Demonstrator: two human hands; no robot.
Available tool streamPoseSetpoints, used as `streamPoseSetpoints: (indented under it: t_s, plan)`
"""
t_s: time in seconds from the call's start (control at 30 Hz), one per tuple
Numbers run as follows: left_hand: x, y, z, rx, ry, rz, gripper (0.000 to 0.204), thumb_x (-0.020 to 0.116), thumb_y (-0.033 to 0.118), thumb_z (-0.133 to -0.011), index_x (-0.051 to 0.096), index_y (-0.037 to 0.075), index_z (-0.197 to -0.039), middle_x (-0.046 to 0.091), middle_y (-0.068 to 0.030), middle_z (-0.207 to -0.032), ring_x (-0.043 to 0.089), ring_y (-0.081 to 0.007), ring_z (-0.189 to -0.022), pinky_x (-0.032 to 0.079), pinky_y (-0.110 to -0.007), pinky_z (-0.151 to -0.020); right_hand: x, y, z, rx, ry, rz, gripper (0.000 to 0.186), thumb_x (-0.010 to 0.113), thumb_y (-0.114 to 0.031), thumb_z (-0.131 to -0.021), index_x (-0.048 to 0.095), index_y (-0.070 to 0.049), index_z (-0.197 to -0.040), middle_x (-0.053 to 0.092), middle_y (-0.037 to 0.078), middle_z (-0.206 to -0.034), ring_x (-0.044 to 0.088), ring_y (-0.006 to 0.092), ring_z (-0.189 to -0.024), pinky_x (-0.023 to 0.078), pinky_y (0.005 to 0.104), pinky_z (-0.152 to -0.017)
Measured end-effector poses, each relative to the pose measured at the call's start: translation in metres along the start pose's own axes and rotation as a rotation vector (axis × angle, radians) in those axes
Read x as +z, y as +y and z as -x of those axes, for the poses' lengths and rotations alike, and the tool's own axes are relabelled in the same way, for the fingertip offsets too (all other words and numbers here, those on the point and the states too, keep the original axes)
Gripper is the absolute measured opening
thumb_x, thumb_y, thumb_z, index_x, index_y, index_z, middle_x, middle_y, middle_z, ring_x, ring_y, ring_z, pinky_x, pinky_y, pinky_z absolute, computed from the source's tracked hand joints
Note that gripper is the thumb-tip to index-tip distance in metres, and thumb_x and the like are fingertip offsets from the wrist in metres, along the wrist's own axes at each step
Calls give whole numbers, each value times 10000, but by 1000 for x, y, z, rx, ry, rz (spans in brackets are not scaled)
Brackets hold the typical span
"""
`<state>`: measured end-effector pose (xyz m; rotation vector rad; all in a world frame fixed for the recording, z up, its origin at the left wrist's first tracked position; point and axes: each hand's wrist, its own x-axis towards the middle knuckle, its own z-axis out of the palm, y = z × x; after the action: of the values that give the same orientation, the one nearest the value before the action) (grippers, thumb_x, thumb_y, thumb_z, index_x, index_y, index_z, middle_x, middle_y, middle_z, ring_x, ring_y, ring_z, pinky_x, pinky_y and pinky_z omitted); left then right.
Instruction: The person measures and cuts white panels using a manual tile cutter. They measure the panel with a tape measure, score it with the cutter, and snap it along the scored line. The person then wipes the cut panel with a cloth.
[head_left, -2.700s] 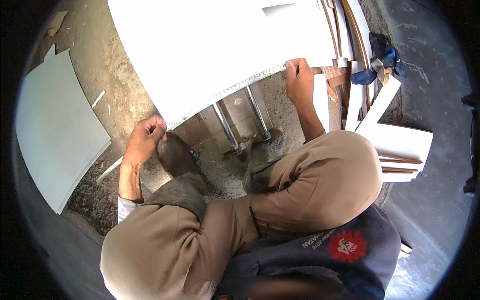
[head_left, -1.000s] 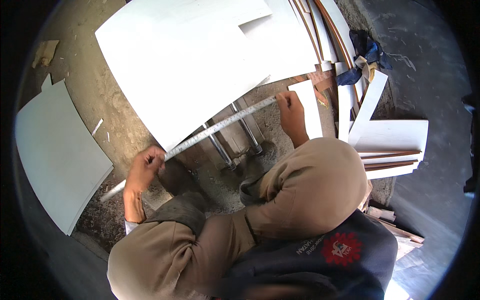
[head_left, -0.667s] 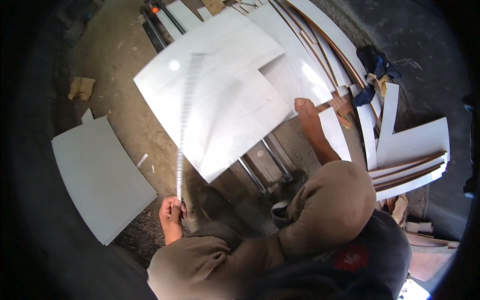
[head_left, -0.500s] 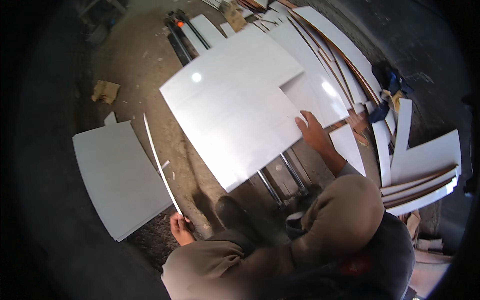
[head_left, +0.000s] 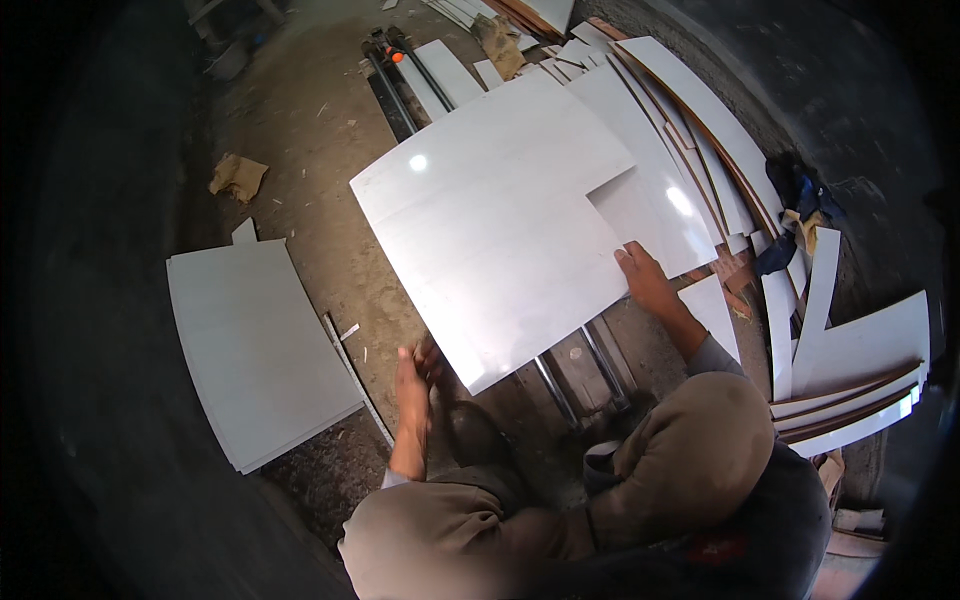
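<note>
A large white tile (head_left: pixel 480 230) with a notch in its right side lies across two metal rails (head_left: pixel 558 392) and hides their middle part. They look like the rails of a manual tile cutter, with an orange knob (head_left: pixel 396 57) at the far end. My right hand (head_left: pixel 648 280) grips the tile's near right edge, thumb on top; its other fingers are partly hidden. By the tile's near left edge, my left hand (head_left: pixel 413 385) is raised with its fingers apart, holding nothing. A thin strip (head_left: pixel 358 380) lies on the floor left of that hand, along a tile stack.
The stack of white tiles (head_left: pixel 260 350) lies at left. Many cut tile pieces (head_left: pixel 700 150) lean and lie along the right, some with brown edges. More tiles (head_left: pixel 860 350) stand at the near right. Crumpled brown paper (head_left: pixel 238 177) lies at the far left.
My left hand has let go of the thin white strip, which now lies beside the stack. That hand has moved right, toward the tile. My right hand stays at the tile's edge.
</note>
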<state>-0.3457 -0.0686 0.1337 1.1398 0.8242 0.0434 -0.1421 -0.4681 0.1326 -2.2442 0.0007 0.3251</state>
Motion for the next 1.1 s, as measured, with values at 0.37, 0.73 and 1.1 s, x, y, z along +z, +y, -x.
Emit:
streamPoseSetpoints:
  t_s: [0.37,0.73,1.1]
  plan:
    - [12,-48,0,151,57,163,408,483,321,-1125,596,-40,-1279,680,-131,-1202,653,-219,-1035,540,-367,-899,-10,22,52,33,-282,347,474,515,-455,-1058,615,8,-1078,693,297,-1043,659,506,-1005,511,552,-841]
    - [-11,-49,29,87,45,-247,251,622,226,-1071,555,86,-874,614,34,-808,494,-38,-726,426,-239,-675,-23,-158,-183,-647,-94,144,232,574,-229,-1053,595,-1,-1019,685,212,-916,666,416,-861,514,478,-773]
    - [-9,-31,34,69,28,-358,308,664,264,-1046,535,92,-826,528,68,-728,412,-36,-660,358,-242,-595,162,-161,-405,-50,-82,587,1055,770,-692,-804,525,154,-1384,656,339,-1285,647,407,-1245,516,469,-1057]
